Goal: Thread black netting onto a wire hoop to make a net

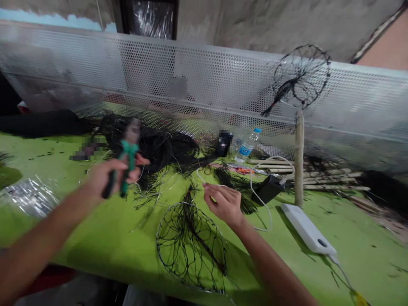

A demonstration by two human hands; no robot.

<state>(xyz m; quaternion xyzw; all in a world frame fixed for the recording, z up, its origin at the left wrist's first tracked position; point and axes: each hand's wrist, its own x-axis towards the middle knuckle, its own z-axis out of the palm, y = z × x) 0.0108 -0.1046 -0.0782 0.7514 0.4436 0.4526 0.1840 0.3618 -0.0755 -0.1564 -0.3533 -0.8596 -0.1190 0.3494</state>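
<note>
My left hand [110, 172] is closed round the handles of green and black pliers [130, 151], which point up and away and are blurred by motion. Fingers pinched together, my right hand [225, 202] is raised over the table; something thin and pale shows at its fingertips, too fine to name. Just below it lies a round net [188, 246] of knotted black cord on a wire hoop, its strands bunched into a tuft at the top. Bundles of black cord [156, 148] and loose wire ends [153, 191] lie beyond the pliers.
A perforated metal panel [207, 76] borders the green table [117, 250]. Another hoop net [301, 76] sits atop an upright stick [298, 157]. Around it are a water bottle [247, 146], a black box [268, 189], a white power bank [307, 229] with cables, and several sticks [334, 178].
</note>
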